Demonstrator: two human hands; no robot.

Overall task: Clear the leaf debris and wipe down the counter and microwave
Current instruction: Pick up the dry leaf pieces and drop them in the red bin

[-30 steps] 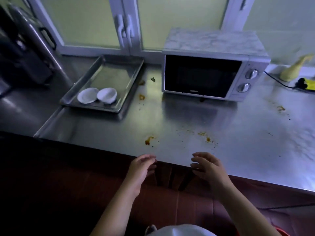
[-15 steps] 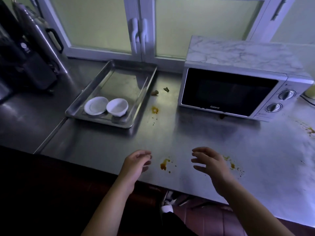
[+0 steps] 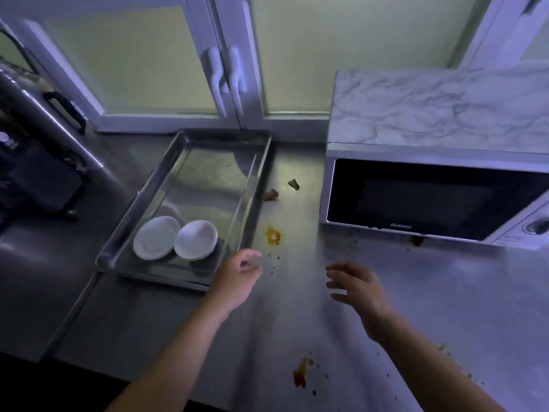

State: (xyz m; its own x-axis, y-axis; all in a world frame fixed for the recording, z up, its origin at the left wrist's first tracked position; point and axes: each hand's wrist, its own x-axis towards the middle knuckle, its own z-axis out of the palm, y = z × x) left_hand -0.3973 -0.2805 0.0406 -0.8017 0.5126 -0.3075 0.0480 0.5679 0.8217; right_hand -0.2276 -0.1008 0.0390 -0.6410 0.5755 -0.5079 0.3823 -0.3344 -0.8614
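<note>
L hand (image 3: 234, 278), R hand (image 3: 356, 285) over counter (image 3: 297, 316); leaf bits (image 3: 294, 185) (prob.) btwn tray (image 3: 256, 191), microwave (image 3: 430, 114).

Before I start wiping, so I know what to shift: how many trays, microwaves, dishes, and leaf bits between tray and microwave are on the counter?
Tray: 1
Microwave: 1
Dishes: 2
Leaf bits: 2
Total: 6
</note>
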